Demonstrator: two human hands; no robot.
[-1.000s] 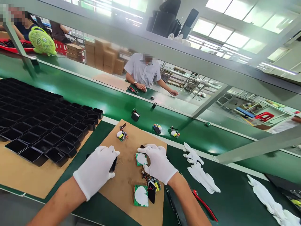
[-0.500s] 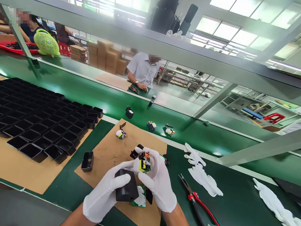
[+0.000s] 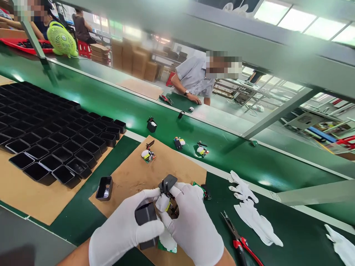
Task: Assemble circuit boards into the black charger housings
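"Two white-gloved hands sit nearest us; what has each one got?"

"The left hand (image 3: 124, 229) is closed around a black housing (image 3: 145, 215), thumb across it. The right hand (image 3: 195, 223) pinches a circuit assembly (image 3: 163, 204) between thumb and fingers."

"Where is that assembly against the housing?"

"Outside it, just beyond its far right edge. A black plate (image 3: 169, 181) with prongs tops it; the gloves hide much of the rest."

"And around the hands?"

"Partly under them, a green board (image 3: 168, 244) with a white patch lies on a brown sheet (image 3: 126, 179). To the right are red-and-black pliers (image 3: 239, 244), their handles cut off by the near edge, and a little farther, loose white gloves (image 3: 256, 221)."

"On the left?"

"An open black case (image 3: 104, 188) stands at the sheet's left edge. Beyond that are rows of black housings (image 3: 63, 155)."

"Farther off?"

"One more assembly (image 3: 148, 156) near the sheet's far corner, then a few parts (image 3: 202, 150) on the green strip (image 3: 124, 111). Across it, a person (image 3: 194, 79) leans over the far bench; a green fan (image 3: 61, 38) stands far left."
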